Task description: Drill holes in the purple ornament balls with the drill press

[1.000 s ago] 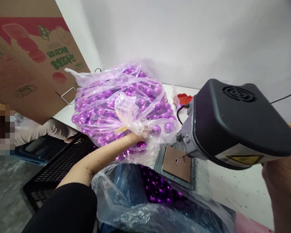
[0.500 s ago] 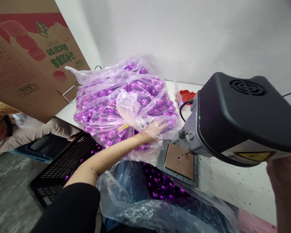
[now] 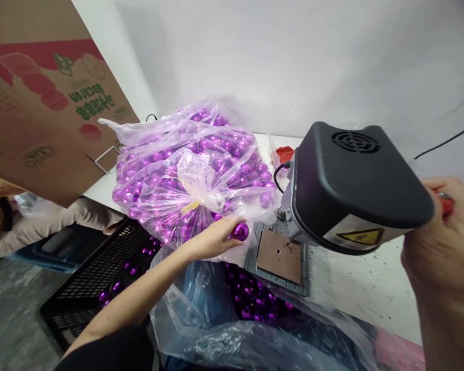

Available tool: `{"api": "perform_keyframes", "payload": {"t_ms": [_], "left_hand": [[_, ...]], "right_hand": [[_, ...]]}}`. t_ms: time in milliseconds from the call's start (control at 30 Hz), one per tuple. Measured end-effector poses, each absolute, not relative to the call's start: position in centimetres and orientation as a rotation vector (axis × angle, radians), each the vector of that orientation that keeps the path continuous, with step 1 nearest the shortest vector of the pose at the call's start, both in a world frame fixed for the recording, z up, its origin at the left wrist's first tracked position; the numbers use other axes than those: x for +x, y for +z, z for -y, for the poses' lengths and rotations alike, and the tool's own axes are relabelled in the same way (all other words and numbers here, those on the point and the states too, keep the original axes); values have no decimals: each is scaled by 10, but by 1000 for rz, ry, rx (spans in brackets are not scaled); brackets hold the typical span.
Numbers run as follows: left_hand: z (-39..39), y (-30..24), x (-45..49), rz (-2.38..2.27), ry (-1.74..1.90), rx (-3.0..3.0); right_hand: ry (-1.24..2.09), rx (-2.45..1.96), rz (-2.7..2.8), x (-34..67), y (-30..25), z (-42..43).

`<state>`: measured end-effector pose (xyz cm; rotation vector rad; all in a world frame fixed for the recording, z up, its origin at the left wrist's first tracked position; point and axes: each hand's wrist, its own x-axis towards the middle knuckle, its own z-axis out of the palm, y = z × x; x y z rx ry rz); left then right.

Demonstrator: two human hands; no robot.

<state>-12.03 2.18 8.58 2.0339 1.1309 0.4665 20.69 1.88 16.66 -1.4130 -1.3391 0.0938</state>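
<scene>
My left hand [image 3: 213, 240] is closed on one shiny purple ball [image 3: 240, 231], held just left of the brown plate [image 3: 279, 256] under the black machine head [image 3: 351, 180]. Right behind the hand lies a clear plastic bag [image 3: 189, 170] stuffed with purple balls. At the right edge, my right hand [image 3: 444, 242] is curled round a red handle [image 3: 445, 205] beside the machine head.
A second open bag with purple balls [image 3: 251, 304] lies below the table edge. A black mesh crate [image 3: 96, 278] sits low left with a few balls in it. A cardboard box [image 3: 42, 98] leans at upper left. Red items [image 3: 283, 153] lie behind the machine.
My left hand drew back from the big bag toward the plate and now holds a single purple ball. My right hand came further into view by the red handle.
</scene>
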Motion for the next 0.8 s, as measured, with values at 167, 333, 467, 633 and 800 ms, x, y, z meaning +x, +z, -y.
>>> {"api": "perform_keyframes", "payload": {"t_ms": [167, 333, 467, 633, 800], "left_hand": [[43, 77, -112, -1010, 749, 1255], [57, 34, -68, -624, 739, 556], [45, 20, -51, -628, 777, 456], [39, 18, -52, -827, 797, 680], [30, 22, -46, -932, 873, 945]], "right_hand": [[118, -1387, 1286, 206, 168, -21], [137, -1343, 1293, 201, 173, -20], [223, -1287, 1284, 197, 176, -17], [210, -1313, 1324, 203, 173, -17], [106, -1346, 1323, 211, 166, -21]]}}
